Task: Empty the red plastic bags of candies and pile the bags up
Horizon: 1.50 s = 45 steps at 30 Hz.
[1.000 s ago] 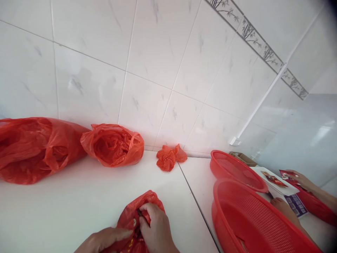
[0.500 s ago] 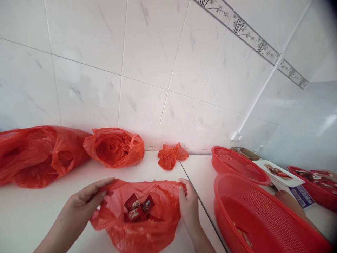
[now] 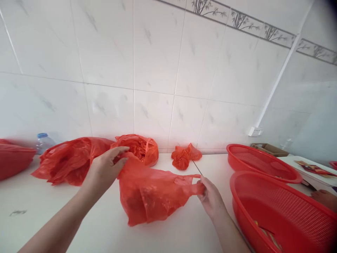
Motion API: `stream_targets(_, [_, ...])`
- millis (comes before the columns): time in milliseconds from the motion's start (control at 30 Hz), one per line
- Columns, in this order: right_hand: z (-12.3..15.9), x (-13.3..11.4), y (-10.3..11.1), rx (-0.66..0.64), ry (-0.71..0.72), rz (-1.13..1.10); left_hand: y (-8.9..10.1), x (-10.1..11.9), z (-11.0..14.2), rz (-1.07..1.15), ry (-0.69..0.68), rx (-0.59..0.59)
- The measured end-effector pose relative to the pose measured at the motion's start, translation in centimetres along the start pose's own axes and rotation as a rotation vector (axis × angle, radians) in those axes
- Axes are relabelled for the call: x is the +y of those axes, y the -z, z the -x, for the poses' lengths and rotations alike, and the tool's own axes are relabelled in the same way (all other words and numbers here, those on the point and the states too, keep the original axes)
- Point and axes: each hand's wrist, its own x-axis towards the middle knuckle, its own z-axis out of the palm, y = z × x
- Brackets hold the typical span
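A limp red bag (image 3: 155, 196) hangs left of the nearer red basket (image 3: 292, 207). Fingers of the left hand (image 3: 105, 170) pinch one end; those of the right hand (image 3: 212, 197) grip a handle, apparently to hold the plastic spread.

Legible text: none. Printed packets (image 3: 314, 168) on the white board (image 3: 317, 178), right edge of frame: print too small to read. Strip (image 3: 271, 238) in the red basket (image 3: 237, 207), lower right: undecipherable. Dark mark (image 3: 18, 213) on the table (image 3: 100, 225), lower left: no characters made out.
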Motion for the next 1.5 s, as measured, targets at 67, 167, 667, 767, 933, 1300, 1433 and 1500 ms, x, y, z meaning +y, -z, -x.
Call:
stream_targets(67, [0.0, -0.9, -0.4, -0.008, -0.043, -0.102, 1.2, -0.1, -0.8, -0.022, 0.060, -0.103])
stream_targets(167, [0.1, -2.7, -1.9, -0.138, -0.062, -0.152, 2.5, 1.1, -1.8, 0.403, 0.221, -0.304])
stream_targets(667, [1.8, -6.2, -10.3, -0.190, 0.145, -0.283, 1.1, 7.2, -0.9, 0.140, -0.270, -0.311])
stream_targets(767, [2.9, -6.4, -10.4, -0.264, 0.158, -0.187, 0.4, 7.9, -0.3, -0.062, -0.431, -0.223])
stream_targets(933, [5.6, -7.1, -11.2, -0.423, 0.115, 0.233, -1.4, 9.3, 1.0, 0.035, -0.428, -0.293])
stream_targets(1300, [5.2, -4.9, -12.3, -0.270, 0.124, 0.336, -5.9, 6.1, 4.1, 0.145, -0.608, -0.370])
stream_targets(1433, [4.6, -4.9, -11.6, -0.375, 0.122, 0.396, -6.8, 4.6, 4.0, 0.081, -0.610, -0.329])
stream_targets(1500, [4.4, -5.1, -11.1, -0.506, 0.130, 0.439, -6.9, 4.1, 3.9, 0.132, -0.515, -0.312])
